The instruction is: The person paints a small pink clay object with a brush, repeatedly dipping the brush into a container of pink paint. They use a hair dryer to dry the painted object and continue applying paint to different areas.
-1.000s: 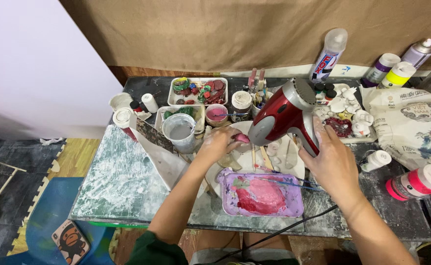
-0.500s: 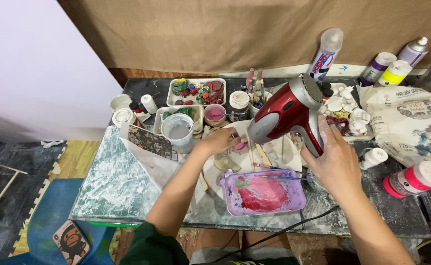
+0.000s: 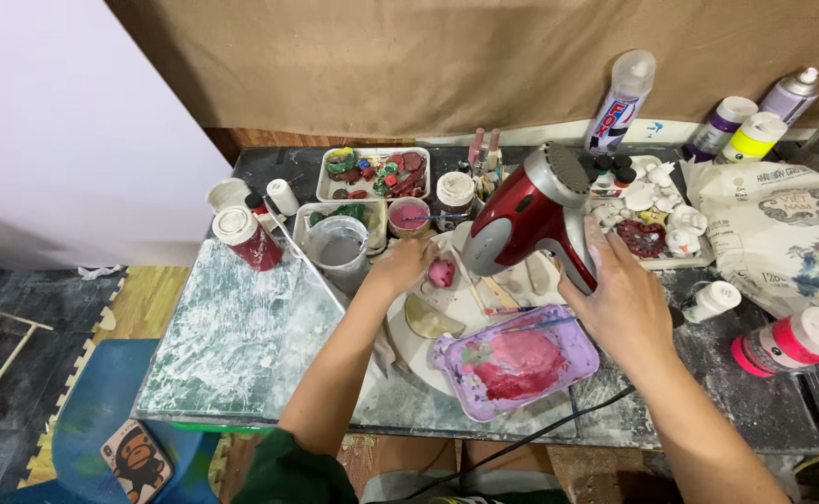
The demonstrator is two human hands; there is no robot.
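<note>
Head view, nearest first: a purple tray [image 3: 521, 369] of wet red and pink paint lies at the table's near edge, with the dryer's black cord [image 3: 559, 425] trailing past it. Just beyond, the right hand [image 3: 624, 308] wraps closed around the handle of a red hair dryer [image 3: 531, 217], whose nozzle points down and left at a small pink piece [image 3: 441, 273] on the white board. The left hand [image 3: 400, 266] pinches that piece with narrowly parted fingers, thumb side hidden. Judged from here, hot air so near could scorch the fingertips or blow the light piece loose (the cord could also drag the tray). Farther back stand a murky water cup [image 3: 340, 250], a red can [image 3: 246, 238] and spray bottles [image 3: 619, 103].
</note>
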